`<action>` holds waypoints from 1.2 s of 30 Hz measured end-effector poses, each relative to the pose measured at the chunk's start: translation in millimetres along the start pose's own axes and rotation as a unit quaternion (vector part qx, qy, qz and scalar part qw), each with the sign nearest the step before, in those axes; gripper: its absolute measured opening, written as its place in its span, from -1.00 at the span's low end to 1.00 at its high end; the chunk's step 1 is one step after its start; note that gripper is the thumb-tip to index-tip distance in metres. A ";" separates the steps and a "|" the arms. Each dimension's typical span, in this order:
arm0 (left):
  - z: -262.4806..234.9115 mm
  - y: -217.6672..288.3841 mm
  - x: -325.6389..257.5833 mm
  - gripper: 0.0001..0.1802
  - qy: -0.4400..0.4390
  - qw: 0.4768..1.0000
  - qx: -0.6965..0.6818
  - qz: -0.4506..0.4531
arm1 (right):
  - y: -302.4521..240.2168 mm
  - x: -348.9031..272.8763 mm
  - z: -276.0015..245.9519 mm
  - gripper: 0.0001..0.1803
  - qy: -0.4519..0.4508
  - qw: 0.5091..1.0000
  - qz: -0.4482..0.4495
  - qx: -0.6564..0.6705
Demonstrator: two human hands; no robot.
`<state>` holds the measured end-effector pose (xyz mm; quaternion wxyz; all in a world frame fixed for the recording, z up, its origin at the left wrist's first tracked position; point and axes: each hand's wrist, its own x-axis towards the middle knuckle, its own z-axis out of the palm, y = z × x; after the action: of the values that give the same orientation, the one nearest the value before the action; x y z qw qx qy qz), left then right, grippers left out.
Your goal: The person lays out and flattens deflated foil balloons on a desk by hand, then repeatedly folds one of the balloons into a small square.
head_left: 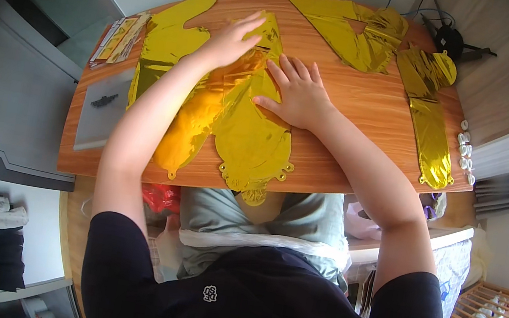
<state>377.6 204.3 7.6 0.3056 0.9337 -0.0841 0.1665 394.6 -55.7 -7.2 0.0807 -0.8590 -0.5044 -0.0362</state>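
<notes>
Well, from where I stand, both hands are on the middle of the bench (366, 127) or just over it, apart from each other, fingers stretched out and closed on nothing. Between and below them, the gold foil shape (253, 125) lies flat and creased, running from the far half of the bench down to the near edge, where its small rounded end pokes just past the wood. The left hand (230, 42) is at its upper part, fingers pointing toward the far edge; I can't tell how firmly it presses. The right hand (298, 93) is spread wide, its fingertips reaching the foil's right side. An orange-looking leg (194, 119) of foil slants beside the left forearm toward the near edge.

Another gold foil piece (175, 30) lies to the left, partly behind that forearm. A third foil piece (354, 35) stretches along the far edge, and a fourth foil piece (429, 130) runs down near the right edge, beside some small white rolls (464, 149). Papers (120, 38) sit by the left edge.
</notes>
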 end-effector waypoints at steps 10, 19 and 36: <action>-16.3 55.2 -107.4 -0.30 -0.155 0.963 0.211 -0.062 | 5.3 -1.3 3.2 0.08 0.025 1.000 -0.001 -0.002; -16.8 52.3 -115.3 -0.31 -0.157 0.954 0.253 -0.030 | 4.4 0.4 3.8 0.08 0.030 1.000 0.001 -0.001; -23.8 60.6 -106.3 -0.25 -0.155 0.953 0.259 -0.036 | 4.8 -1.5 8.2 0.08 0.046 0.998 -0.003 -0.030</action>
<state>256.9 176.0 20.0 0.0426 0.9975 -0.0508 0.0250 397.9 -57.8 -16.0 0.0774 -0.8570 -0.5013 -0.0911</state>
